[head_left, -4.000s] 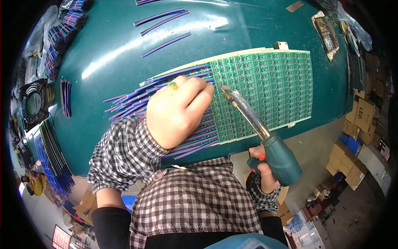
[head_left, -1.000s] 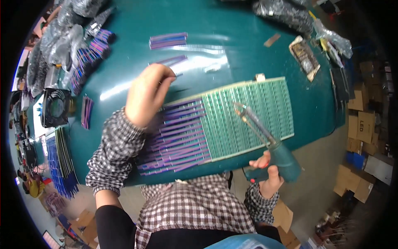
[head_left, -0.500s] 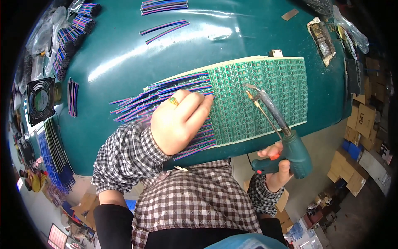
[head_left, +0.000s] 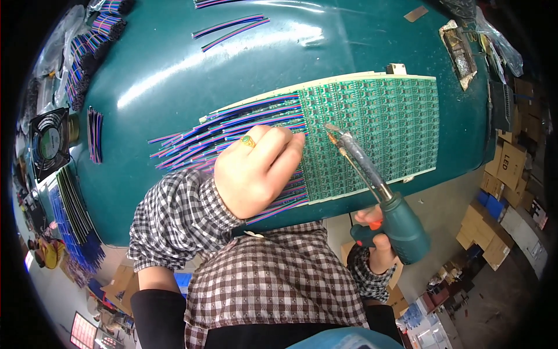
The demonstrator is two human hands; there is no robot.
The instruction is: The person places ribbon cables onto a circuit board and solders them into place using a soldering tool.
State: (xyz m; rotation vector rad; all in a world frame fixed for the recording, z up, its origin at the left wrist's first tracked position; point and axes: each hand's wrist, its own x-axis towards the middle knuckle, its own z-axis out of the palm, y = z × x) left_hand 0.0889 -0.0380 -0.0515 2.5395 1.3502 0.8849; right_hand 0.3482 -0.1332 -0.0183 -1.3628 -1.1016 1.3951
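Note:
A large green circuit board panel [head_left: 372,128] lies on the table with rows of small parts. Multi-coloured ribbon wires [head_left: 256,107] reach from its left portion out past its left edge, side by side. My left hand [head_left: 256,171], wearing a ring, rests over them with fingertips pinched at the wire ends on the board; most of the pinched wire is hidden beneath the hand. My right hand [head_left: 378,247] grips the dark green handle of a soldering gun [head_left: 404,227]. Its metal tip points up and left, over the board just right of my left fingertips; contact cannot be made out.
Loose ribbon wires [head_left: 232,32] lie at the back of the green table [head_left: 157,64]. Bundled wires [head_left: 87,52], a small black fan [head_left: 49,142] and another wire bunch [head_left: 75,227] line the left side. A soiled metal tray [head_left: 459,55] sits at the back right.
The soldering gun has swung left and its handle is lower, bringing the tip closer to my left fingertips. My left hand keeps its pinch at the wire ends. The whole view has shifted slightly.

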